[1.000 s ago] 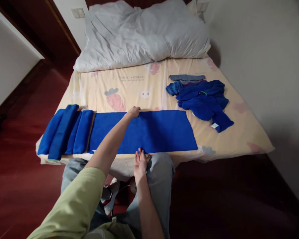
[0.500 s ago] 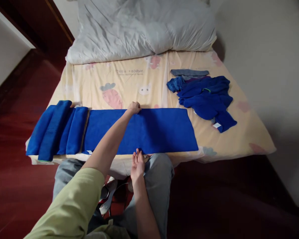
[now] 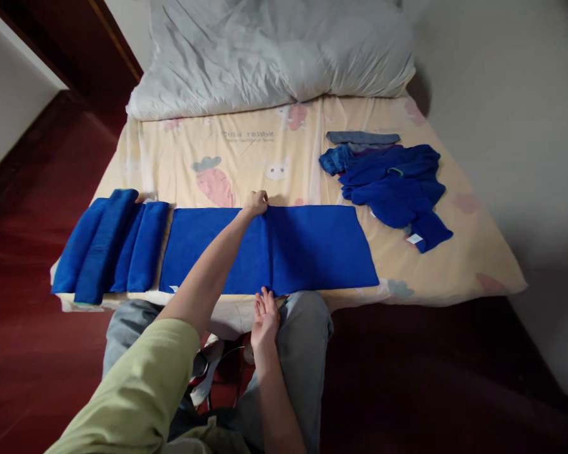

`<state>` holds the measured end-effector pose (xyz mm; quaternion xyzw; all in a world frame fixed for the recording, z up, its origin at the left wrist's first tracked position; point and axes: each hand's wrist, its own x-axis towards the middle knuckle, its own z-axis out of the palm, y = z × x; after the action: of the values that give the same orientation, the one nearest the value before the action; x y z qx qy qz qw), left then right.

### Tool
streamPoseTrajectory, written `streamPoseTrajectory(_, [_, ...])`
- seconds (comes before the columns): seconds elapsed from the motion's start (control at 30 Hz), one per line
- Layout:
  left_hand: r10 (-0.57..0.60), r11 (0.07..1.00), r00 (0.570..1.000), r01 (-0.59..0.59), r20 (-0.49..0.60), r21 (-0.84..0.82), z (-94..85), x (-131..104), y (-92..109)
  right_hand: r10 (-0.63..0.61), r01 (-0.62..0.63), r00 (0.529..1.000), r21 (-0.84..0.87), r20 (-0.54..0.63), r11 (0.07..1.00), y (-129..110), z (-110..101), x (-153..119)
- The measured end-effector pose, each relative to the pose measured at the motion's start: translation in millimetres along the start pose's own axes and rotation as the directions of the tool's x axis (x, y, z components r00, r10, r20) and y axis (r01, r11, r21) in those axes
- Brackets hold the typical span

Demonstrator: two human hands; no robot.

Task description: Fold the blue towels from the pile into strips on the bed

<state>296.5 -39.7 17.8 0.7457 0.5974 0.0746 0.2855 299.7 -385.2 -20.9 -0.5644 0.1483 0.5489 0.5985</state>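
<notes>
Head view: the cloth (image 3: 319,246), a blue panel, lies flat on the bed (image 3: 170,145) near its front edge, just beyond the knees (image 3: 307,328). The left hand (image 3: 255,203) pinches its far edge about midway along, fingers curled in. The right hand (image 3: 265,321) is palm up at the near edge, fingers slightly spread and their tips touching the cloth; I cannot tell whether the thumb closes on it. Between the 2 hands a low ridge stands up across the cloth

It looks light and soft, probably fleecy, with a little body, as the ridge holds a fairly straight line. Nothing about it seems fragile. It should grip itself rather than slide, though it could drag or wrinkle on the loose sheet if pulled from 1 side only. The best hold is likely at opposite points on the 2 long edges, thumb above and fingers under, with even lift; a hold at 1 point would let the middle sag. The corners are free and would also take a pinch

Left of it stand 4 blue rolls (image 3: 146,246) side by side, a small gap off. A crumpled pile (image 3: 392,183) lies to the right, beyond the cloth, and the quilt (image 3: 274,57) is at the far end
</notes>
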Motion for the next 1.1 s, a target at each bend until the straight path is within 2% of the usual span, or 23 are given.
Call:
streamPoseTrajectory(0.1, [0.019,1.0,1.0,-0.019,-0.007,-0.012,0.2,-5,-1,-0.026,0.026,0.999,0.005,0.021,1.0,-1,3,1])
streamPoseTrajectory(0.2, [0.04,0.998,0.997,-0.042,-0.064,-0.035,-7.7,-12,2,-0.068,0.069,0.997,-0.007,0.047,0.998,-3,3,-2])
streamPoseTrajectory(0.27, [0.039,0.994,0.993,-0.05,-0.115,-0.095,-20.6,-20,6,-0.153,0.156,0.986,-0.034,0.072,0.987,-7,2,-7])
streamPoseTrajectory(0.33, [0.021,0.977,0.989,-0.051,-0.147,-0.207,-40.6,-31,14,-0.289,0.297,0.951,-0.065,0.106,0.953,-17,1,-15])
streamPoseTrajectory(0.43, [0.012,0.915,0.985,-0.079,-0.17,-0.396,-84.0,-55,28,-0.492,0.515,0.853,-0.129,0.174,0.847,-51,2,-30])
streamPoseTrajectory(0.53, [0.04,0.804,0.97,-0.174,-0.241,-0.568,-140.6,-90,43,-0.629,0.699,0.712,-0.228,0.312,0.678,-104,2,-49])
streamPoseTrajectory(0.63, [0.075,0.663,0.942,-0.291,-0.326,-0.69,-201.9,-131,53,-0.722,0.837,0.547,-0.303,0.423,0.457,-169,11,-76])
streamPoseTrajectory(0.73, [0.081,0.578,0.91,-0.375,-0.406,-0.725,-257.1,-175,55,-0.811,0.922,0.352,-0.321,0.468,0.215,-231,32,-113])
streamPoseTrajectory(0.8, [0.076,0.552,0.883,-0.424,-0.463,-0.718,-286.8,-204,51,-0.852,0.959,0.215,-0.269,0.477,0.092,-265,51,-139])
streamPoseTrajectory(0.87, [0.083,0.542,0.853,-0.473,-0.515,-0.695,-309.7,-231,43,-0.87,0.979,0.126,-0.201,0.477,0.031,-290,71,-162])
streamPoseTrajectory(0.9, [0.087,0.54,0.837,-0.495,-0.54,-0.681,-318.7,-243,38,-0.871,0.985,0.098,-0.172,0.481,0.016,-300,79,-172])
streamPoseTrajectory(0.97, [0.098,0.532,0.808,-0.536,-0.581,-0.656,-332.5,-266,27,-0.862,0.992,0.072,-0.124,0.501,0.011,-312,94,-187])
streamPoseTrajectory(1.03, [0.104,0.514,0.789,-0.564,-0.606,-0.646,-341.5,-286,15,-0.843,0.995,0.089,-0.084,0.53,0.052,-317,106,-199])
streamPoseTrajectory(1.1, [0.106,0.496,0.782,-0.577,-0.614,-0.649,-346.9,-304,5,-0.817,0.989,0.143,-0.052,0.558,0.137,-317,113,-210])
